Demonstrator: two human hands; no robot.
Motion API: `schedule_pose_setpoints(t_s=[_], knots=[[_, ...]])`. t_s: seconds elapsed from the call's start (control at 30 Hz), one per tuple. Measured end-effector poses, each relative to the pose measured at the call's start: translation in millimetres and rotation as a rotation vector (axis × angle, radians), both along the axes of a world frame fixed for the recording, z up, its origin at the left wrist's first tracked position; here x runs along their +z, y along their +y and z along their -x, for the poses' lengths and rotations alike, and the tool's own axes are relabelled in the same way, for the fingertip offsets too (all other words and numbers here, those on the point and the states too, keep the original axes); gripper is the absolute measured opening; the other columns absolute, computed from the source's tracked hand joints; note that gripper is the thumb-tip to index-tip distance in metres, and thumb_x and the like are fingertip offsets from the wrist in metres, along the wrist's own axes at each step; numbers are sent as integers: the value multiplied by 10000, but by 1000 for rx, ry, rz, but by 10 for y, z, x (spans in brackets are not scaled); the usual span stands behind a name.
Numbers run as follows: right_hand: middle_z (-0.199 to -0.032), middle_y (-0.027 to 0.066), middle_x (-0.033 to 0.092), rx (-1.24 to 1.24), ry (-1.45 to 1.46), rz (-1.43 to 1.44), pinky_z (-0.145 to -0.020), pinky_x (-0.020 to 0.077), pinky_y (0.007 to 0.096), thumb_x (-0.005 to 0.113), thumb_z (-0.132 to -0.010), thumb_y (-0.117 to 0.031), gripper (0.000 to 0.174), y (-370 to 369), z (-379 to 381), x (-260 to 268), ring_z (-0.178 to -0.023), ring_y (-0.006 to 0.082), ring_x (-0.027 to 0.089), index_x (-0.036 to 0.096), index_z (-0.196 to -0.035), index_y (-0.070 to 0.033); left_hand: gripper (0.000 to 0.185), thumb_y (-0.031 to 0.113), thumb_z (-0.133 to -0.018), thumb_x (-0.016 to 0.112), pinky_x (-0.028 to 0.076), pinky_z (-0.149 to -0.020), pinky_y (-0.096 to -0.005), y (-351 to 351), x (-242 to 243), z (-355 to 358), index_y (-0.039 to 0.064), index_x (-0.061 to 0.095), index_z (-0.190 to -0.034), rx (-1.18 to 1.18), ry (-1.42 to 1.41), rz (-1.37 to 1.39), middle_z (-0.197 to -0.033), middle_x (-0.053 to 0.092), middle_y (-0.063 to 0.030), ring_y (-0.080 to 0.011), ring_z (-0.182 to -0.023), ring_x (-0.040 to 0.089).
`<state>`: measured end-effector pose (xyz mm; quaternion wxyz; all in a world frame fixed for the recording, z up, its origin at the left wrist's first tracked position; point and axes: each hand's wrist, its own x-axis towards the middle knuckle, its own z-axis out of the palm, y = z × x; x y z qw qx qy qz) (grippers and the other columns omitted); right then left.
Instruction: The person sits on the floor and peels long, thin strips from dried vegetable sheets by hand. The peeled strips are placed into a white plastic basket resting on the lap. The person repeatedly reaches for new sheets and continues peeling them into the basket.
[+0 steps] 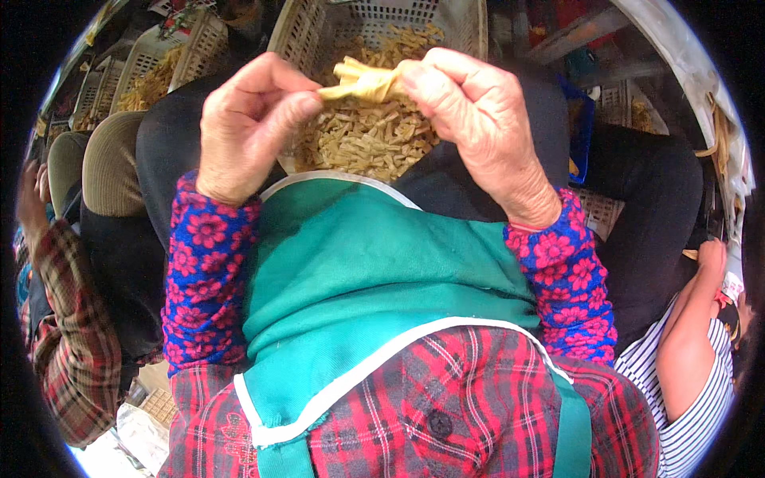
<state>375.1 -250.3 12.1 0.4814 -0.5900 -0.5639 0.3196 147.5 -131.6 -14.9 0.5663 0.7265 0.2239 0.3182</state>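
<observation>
Between my hands is a small bundle of pale yellow strips [373, 82], with one strip wound about its middle. My left hand [254, 119] pinches the end of a strip between thumb and forefinger, drawn out to the left. The right end of the bundle sits in the grip of my right hand [478, 113], whose fingers partly hide it. Below the bundle, many short yellowish-brown bundles [370, 140] fill the near part of a white perforated plastic basket [299, 36]. More loose pieces [412, 42] lie at the basket's far end.
At the left stand more perforated baskets [200, 51] holding yellowish strips. A blue container [577, 131] is beside my right leg. A person in a plaid sleeve [77, 334] sits to my left, and a person in striped clothing [699, 406] to my right.
</observation>
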Motion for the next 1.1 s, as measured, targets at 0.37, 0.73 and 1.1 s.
schedule_pose_setpoints(t_s=[0.37, 0.73, 1.1], knots=[[-753, 14, 663, 182, -114, 72, -590, 495, 251, 642, -1025, -149, 156, 20, -20, -90, -641, 60, 595, 711, -1093, -27, 118, 80, -924, 784, 523, -666, -215, -119, 58, -181, 2, 697, -940, 17, 220, -137, -804, 710, -10, -36, -767, 637], [-741, 29, 696, -32, -392, -344, -557, 501, 273, 698, -991, -182, 150, 905, -336, 328, -582, 87, 628, 699, -1042, -42, 139, 125, -963, 753, 500, -673, -211, 566, 552, -459, -2, 697, -971, 221, 70, -134, -826, 707, 9, -28, -743, 606], [-967, 90, 733, -26, -872, -620, -811, 538, 396, 748, -918, -294, 241, 997, -376, 385, -951, 265, 696, 743, -1036, -84, 173, 197, -994, 721, 424, -599, -208, 576, 116, -236, 42, 688, -923, 301, 208, 188, -752, 654, 28, -42, -653, 554]])
